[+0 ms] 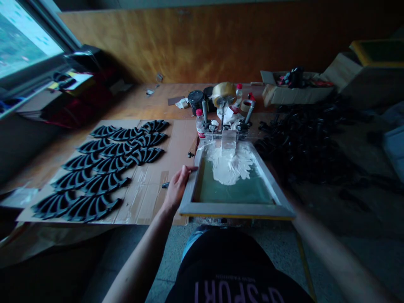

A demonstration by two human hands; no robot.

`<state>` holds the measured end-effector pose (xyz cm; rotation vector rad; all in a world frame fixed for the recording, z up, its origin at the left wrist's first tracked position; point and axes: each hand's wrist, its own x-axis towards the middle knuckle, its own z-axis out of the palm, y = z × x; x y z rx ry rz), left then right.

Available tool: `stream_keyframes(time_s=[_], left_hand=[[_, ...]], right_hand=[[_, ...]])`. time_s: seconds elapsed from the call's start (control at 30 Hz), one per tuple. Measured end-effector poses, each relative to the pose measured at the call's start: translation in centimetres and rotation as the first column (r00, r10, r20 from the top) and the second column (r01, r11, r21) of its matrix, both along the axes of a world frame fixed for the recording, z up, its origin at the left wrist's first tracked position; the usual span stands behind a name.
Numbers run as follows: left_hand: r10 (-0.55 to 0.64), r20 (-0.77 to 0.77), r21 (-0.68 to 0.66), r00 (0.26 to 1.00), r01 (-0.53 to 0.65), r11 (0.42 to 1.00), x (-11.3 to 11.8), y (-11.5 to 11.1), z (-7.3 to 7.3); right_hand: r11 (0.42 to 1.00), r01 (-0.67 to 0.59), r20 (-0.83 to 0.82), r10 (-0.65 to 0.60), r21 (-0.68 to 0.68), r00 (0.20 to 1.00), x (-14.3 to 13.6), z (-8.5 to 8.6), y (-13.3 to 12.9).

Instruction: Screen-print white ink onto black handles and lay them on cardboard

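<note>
My left hand [178, 187] is closed beside the left edge of a screen-printing frame [238, 209]. A black plastic handle [165, 185] sticks out past its fingers, which are close to the frame or touching it. My right forearm [328, 244] reaches to the frame's right side; the hand there is blurred and mostly hidden. White ink [230, 170] is smeared over the far part of the green mesh [233, 194]. A squeegee [228, 141] stands in the ink at the far end, by the metal clamp [214, 126].
Rows of curved black handles [94, 206] lie on a cardboard sheet [145, 198] at left. A dark heap of black parts [299, 143] is at right. Behind the clamp are bottles [200, 122], black tubs [195, 100], a tape roll [246, 105] and a cardboard box [296, 96].
</note>
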<state>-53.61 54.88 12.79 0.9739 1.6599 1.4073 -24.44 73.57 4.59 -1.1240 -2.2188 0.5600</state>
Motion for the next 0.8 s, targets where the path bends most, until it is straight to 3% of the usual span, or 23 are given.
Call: stream_keyframes(time_s=[0.07,0.13,0.2,0.3,0.4,0.53,0.6,0.73,0.8], left_hand=[[-0.012,0.012,-0.128,1.0,0.014,0.992,0.1,-0.9,-3.6],[-0.003,0.022,-0.186,1.0,0.007,0.983,0.2,-1.0,-6.9],[0.015,-0.009,-0.214,1.0,-0.016,0.977,0.2,-0.7,-9.5],[0.025,-0.06,-0.24,0.998,-0.039,0.97,-0.1,-0.1,-11.7],[0.011,-0.054,-0.261,0.998,-0.025,0.965,-0.4,-0.1,-12.3],[0.017,-0.029,-0.265,0.999,-0.024,0.964,-0.4,-0.4,-12.2],[0.033,-0.011,-0.262,0.999,-0.035,0.965,-0.3,-0.4,-12.1],[0.076,0.027,-0.238,0.997,-0.068,0.969,0.0,-0.4,-11.8],[0.082,0.043,-0.229,0.996,-0.07,0.971,0.1,-0.4,-11.6]], right_hand=[[0.991,0.109,-0.012,-0.108,0.08,0.994,-0.5,1.8,2.0],[0.973,0.111,0.0,-0.114,0.203,0.994,-2.9,3.5,2.8],[0.961,-0.018,0.102,-0.01,0.275,0.995,-6.3,4.7,2.3],[0.957,-0.228,0.336,0.158,0.18,0.928,-10.0,4.6,-0.2],[0.917,-0.377,0.458,0.282,0.13,0.843,-9.4,3.2,-2.9],[0.723,-0.686,0.491,0.57,0.082,0.659,-6.0,2.9,-4.4],[0.67,-0.742,0.466,0.649,0.025,0.601,-5.5,3.5,-4.2],[0.792,-0.598,0.43,0.502,0.121,0.751,-6.5,3.5,-4.4],[0.799,-0.565,0.438,0.441,0.207,0.783,-6.5,2.6,-5.3]])
